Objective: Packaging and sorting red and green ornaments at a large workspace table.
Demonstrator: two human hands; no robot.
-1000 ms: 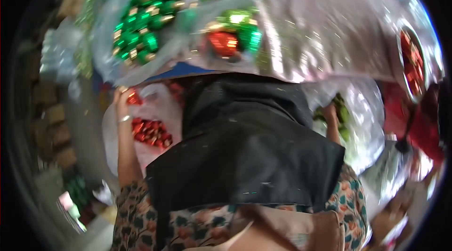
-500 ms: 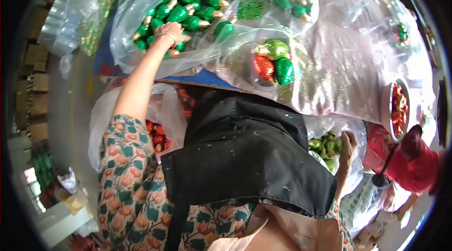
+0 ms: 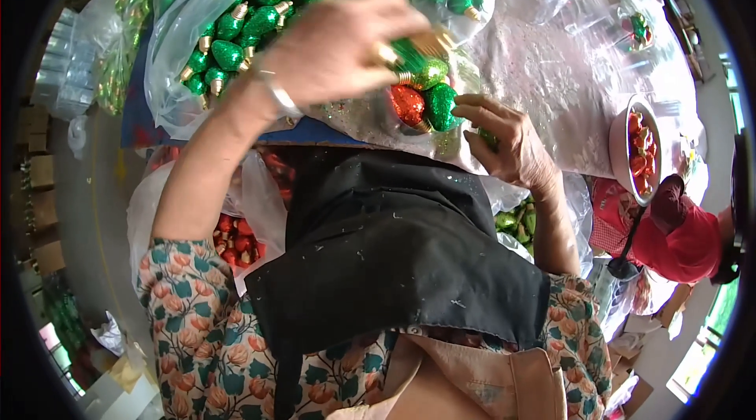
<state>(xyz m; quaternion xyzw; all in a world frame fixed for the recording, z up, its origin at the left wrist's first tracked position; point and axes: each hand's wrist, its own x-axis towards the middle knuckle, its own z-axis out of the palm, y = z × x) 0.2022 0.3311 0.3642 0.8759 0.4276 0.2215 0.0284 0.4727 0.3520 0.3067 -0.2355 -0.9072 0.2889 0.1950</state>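
Observation:
My left hand [image 3: 339,46], blurred by motion, is closed on a glittery green bulb ornament [image 3: 411,53] with a gold cap, above the table. Below it, a red bulb ornament [image 3: 407,105], a light green one [image 3: 431,73] and a dark green one [image 3: 442,107] sit clustered in what looks like a clear holder. My right hand [image 3: 508,140] is beside this cluster, fingertips at the dark green ornament. Its fingers curl around a small olive-green bulb ornament [image 3: 488,138], mostly hidden.
A clear plastic bag [image 3: 169,97] spreads over the table's left with several green ornaments. Bags of red ornaments [image 3: 240,240] and olive-green ornaments [image 3: 516,223] are below the table edge. At right, a white bowl [image 3: 620,144] holds red ornaments, near a person in red [image 3: 681,243].
My left hand has left the bag of green ornaments and moved right with one in it. My right hand has risen from the olive-green ornaments' bag to the cluster on the table.

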